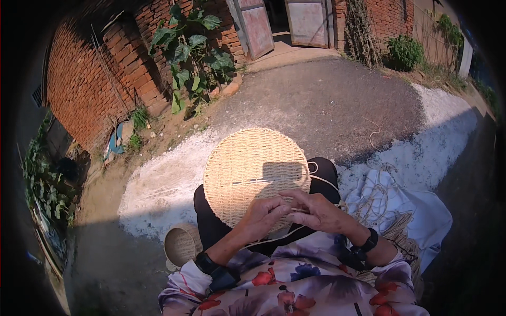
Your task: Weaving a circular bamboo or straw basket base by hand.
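Observation:
A round, straw-coloured woven piece (237, 163) lies across my lap, its weave facing up; whether it is a flat mat or a basket's base I cannot tell. At its near rim my left hand (262, 215) is closed, with fingers bent over the edge. Close against it, my right hand (318, 211) is closed in a pinch, its fingertips partly hidden. A thin straw cord (274, 238) runs below both hands and up to the right one. Another cord loop (326, 181) hangs off the woven piece's right rim.
Left of my knees, a small woven basket (182, 245) lies tipped on the ground. At my right, loose cord (398, 231) is heaped on a white sheet (429, 210). Farther off are a leafy plant (184, 55), a brick wall (87, 79) and a double door (308, 23) standing ajar.

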`<state>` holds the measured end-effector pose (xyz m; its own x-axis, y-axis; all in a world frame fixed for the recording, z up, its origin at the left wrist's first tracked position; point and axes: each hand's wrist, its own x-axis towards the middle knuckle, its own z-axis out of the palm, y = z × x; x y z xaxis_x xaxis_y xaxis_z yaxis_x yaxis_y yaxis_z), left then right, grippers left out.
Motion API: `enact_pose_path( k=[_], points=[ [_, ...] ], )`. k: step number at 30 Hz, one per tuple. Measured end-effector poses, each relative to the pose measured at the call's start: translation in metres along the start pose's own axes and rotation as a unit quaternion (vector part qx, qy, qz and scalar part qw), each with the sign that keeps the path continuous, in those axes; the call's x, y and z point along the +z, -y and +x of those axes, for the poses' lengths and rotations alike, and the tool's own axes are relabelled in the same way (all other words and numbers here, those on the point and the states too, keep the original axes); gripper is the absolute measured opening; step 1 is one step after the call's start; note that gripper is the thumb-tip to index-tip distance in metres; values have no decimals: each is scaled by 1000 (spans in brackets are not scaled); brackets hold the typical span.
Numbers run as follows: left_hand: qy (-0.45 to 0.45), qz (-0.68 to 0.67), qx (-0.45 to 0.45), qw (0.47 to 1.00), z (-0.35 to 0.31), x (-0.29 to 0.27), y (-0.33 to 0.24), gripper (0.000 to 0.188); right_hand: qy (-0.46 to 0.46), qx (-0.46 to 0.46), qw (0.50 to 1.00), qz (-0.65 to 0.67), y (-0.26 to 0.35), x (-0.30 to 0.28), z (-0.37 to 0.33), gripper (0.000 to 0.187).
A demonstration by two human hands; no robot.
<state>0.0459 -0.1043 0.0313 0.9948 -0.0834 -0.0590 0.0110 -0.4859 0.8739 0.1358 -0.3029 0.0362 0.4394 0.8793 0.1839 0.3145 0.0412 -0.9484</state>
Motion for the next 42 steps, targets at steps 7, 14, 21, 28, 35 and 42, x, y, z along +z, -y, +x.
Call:
enact_pose_path(
  k=[7,14,21,28,35,42],
  points=[
    [-24,70,-5,997,-43,-24,24,20,-26,123,990,65,-52,-20,-38,18],
    [-222,13,-31,974,-63,-29,43,18,-47,77,994,54,-49,-15,-36,19],
    [-464,-3,27,885,-72,-44,52,12,-99,27,994,22,-19,-6,-17,13],
    [-362,227,162,890,-52,-14,8,13,-105,69,990,70,-29,-2,-18,15],
    [-156,99,121,975,-47,0,25,17,-95,71,992,50,-28,-12,-27,14],
    [-186,129,103,969,-60,-10,23,15,-107,98,989,43,-39,-26,-47,17]
  ],
)
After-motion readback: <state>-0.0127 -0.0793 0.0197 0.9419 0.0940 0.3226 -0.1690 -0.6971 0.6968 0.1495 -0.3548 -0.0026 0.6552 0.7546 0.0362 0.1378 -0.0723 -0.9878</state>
